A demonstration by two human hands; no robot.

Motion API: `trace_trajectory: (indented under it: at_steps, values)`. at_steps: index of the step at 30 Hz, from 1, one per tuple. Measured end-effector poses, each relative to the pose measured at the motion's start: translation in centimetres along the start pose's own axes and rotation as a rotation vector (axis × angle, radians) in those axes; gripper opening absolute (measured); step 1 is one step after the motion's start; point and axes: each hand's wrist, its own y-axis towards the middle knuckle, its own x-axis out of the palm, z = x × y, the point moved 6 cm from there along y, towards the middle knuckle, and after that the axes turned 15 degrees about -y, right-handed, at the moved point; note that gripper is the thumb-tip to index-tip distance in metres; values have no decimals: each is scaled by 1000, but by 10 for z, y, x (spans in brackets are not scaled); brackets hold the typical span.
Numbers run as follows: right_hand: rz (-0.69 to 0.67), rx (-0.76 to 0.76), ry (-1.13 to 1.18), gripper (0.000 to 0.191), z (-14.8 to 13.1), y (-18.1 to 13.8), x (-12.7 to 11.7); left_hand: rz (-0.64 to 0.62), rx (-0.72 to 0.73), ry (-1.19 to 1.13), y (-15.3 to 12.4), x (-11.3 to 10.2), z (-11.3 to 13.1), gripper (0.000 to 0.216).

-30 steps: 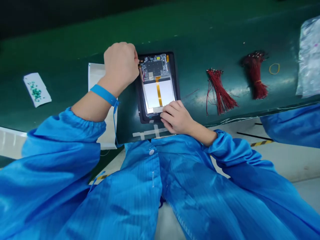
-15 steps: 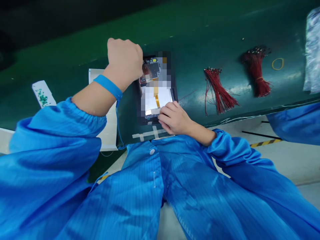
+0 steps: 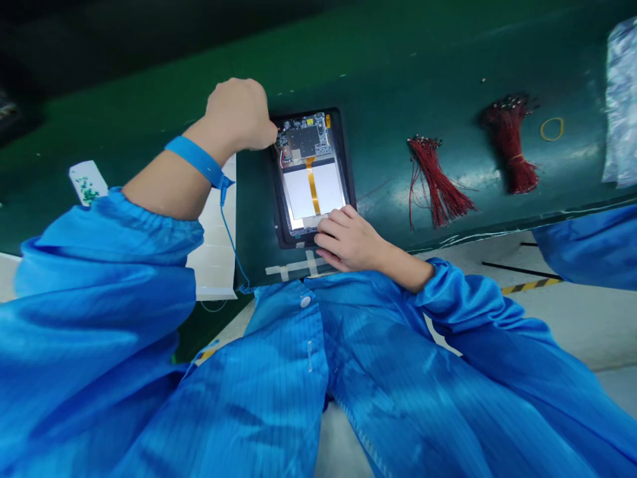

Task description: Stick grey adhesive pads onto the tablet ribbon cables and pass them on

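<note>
An opened tablet [image 3: 293, 194] lies on the green bench, its dark circuit board [image 3: 302, 142], pale battery and orange flat cable [image 3: 313, 186] exposed. At its upper left corner, my left hand [image 3: 241, 114] is closed with the knuckles up and a blue wrist strap [image 3: 194, 159] around the wrist. Whatever those fingers pinch is hidden. A thin red wire shows on the board's left side, just below that hand. My right hand [image 3: 351, 238] has its fingers curled together over the tablet's lower right edge, gripping it there.
Two bundles of dark red wires, a loose one [image 3: 440, 186] and a banded one [image 3: 512, 146], lie to the right. A yellow rubber band [image 3: 552, 129] and a clear plastic bag [image 3: 621, 106] are farther right. Leftward are a white sheet [image 3: 216, 245] and a card with green bits [image 3: 88, 182].
My left hand has shifted left and slightly back from the board to the tablet's upper left corner, uncovering more of the board. My right hand stays at the lower right edge.
</note>
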Motion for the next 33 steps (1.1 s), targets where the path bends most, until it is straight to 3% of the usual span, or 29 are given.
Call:
trace_trajectory:
  at_steps: [3,8,11,15,18,20,22,24,26,28,32,33]
  values:
    - [-65,-22,-39,17,-3,3,-1,-160,-217,-113,-8,-12,-13,38]
    - [-189,-38,-148,28,-13,12,3,-157,-211,-631,-38,-46,-41,48]
    - [-212,55,-151,31,7,26,-1,-41,-188,-607,-68,-83,-94,52]
    - [-228,264,-238,27,94,54,-11,217,-264,-330,-120,-151,-200,70]
    - [-276,382,-414,48,183,67,-10,266,-360,-16,-159,-178,-269,79]
    - [-278,471,-492,64,239,66,-9,212,-371,94,-177,-173,-294,73]
    - [-252,647,-538,78,287,58,-10,127,-330,112,-188,-155,-299,59]
    - [-139,756,-495,80,308,56,-13,64,-292,112,-194,-138,-294,40]
    - [-2,729,-404,78,296,68,-15,17,-278,122,-198,-131,-287,23]
    - [25,617,-323,71,252,93,-9,1,-288,133,-202,-134,-283,16]
    - [-277,343,-188,38,116,147,29,137,-356,166,-221,-154,-273,33]
    - [-300,248,-143,30,81,158,38,184,-372,168,-229,-155,-268,37]
